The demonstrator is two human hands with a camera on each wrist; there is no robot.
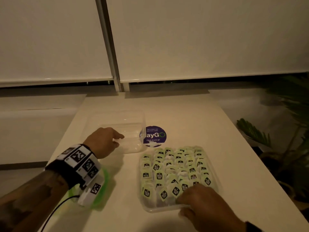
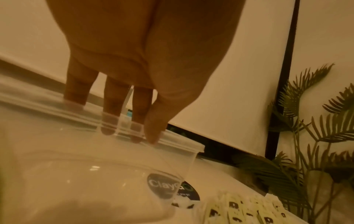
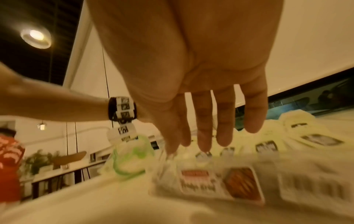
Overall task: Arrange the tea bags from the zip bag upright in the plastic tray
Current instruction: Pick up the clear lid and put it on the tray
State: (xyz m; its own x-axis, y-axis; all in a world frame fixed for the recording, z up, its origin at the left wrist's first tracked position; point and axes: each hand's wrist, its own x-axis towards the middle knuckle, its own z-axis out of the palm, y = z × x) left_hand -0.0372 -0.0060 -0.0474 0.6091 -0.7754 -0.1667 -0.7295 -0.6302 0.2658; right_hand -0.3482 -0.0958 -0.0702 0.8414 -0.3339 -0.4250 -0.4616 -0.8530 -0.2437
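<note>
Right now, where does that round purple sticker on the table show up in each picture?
Head: purple sticker at centre, behind the tray of tea bags.
Left wrist: bottom centre, partly seen through the clear container.
Right wrist: not in it.
Shared landmark: the tea bags.

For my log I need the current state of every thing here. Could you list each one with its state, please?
plastic tray: on the table, full of tea bags.
tea bags: standing in rows in the tray.
clear container: empty, open top, partly over the sticker.
round sticker: flat on the table.
zip bag: under the left wrist, looks empty.
left hand: pinching the container rim.
right hand: fingers straight, on the near tea bags.
</note>
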